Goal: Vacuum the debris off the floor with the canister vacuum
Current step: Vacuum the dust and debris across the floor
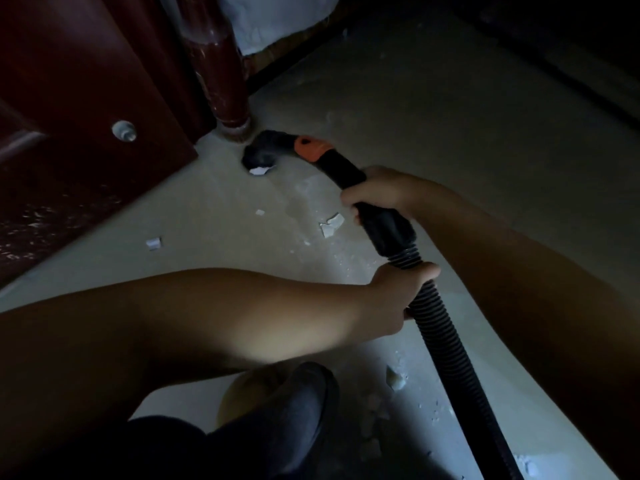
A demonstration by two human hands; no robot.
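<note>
Both hands are holding the hose (pixel 446 344): right hand (pixel 375 192) far, left hand (pixel 403 289) near. The nozzle (pixel 263 152) should be staying flat over the white bit (pixel 258 170).

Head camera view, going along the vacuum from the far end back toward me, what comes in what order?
Black nozzle over a white fragment → orange collar → right hand gripping the wand → black cuff → left hand gripping the ribbed hose.

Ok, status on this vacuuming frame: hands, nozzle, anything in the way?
Right hand grips the wand, left hand grips the ribbed hose. Nozzle on the floor, over a white scrap. Bed leg close beside the nozzle; more scraps loose behind it.
</note>
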